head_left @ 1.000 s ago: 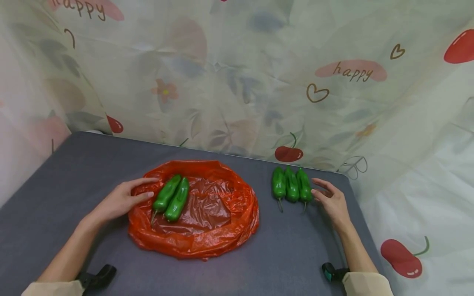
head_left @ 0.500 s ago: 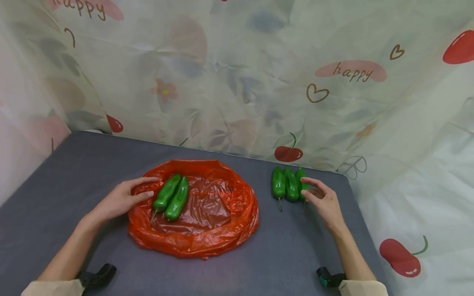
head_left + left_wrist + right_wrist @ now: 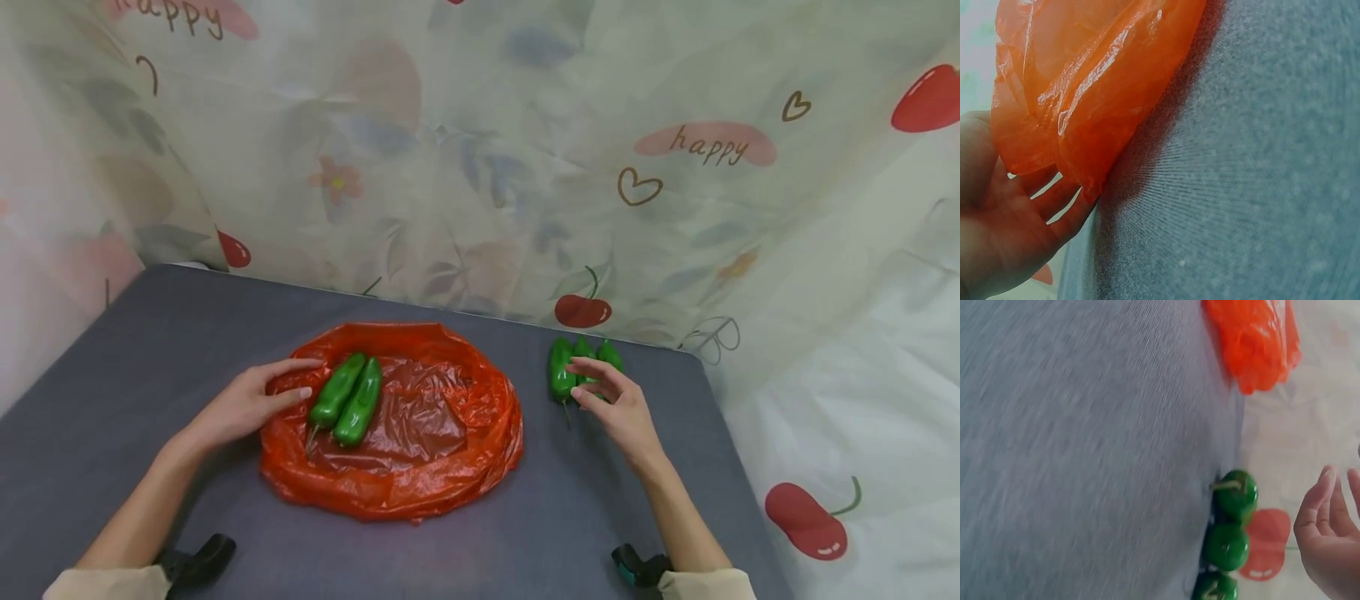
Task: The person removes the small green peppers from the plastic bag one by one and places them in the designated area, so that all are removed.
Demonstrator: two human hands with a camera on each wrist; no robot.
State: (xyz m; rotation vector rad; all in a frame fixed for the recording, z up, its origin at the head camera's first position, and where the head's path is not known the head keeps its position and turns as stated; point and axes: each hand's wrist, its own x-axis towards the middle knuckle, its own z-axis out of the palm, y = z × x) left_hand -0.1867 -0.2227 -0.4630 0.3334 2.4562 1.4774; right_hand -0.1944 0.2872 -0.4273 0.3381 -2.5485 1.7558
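Three peppers (image 3: 1226, 546) lie in a row on the table (image 3: 562, 517), over on the person's right, their long axes running front to back and roughly parallel; the left one's stem points at the person. Above that row hangs the right hand (image 3: 618, 408), its grip rather narrow, thumb and forefinger a little apart (from where I stand it hides much of the middle and right peppers, though the right wrist view shows a gap beneath it). The red bag (image 3: 450, 479) sits near the middle, mouth open and rim rolled down, with two peppers (image 3: 357, 402) against its left side, touching, both slanting with their near ends to the left. The left hand (image 3: 247, 400) rests at the bag's left rim, its grip wide, fingers outstretched against the plastic. The row lies close to the table's far edge, near the right corner; open tabletop separates it from the bag, and more stretches leftward.
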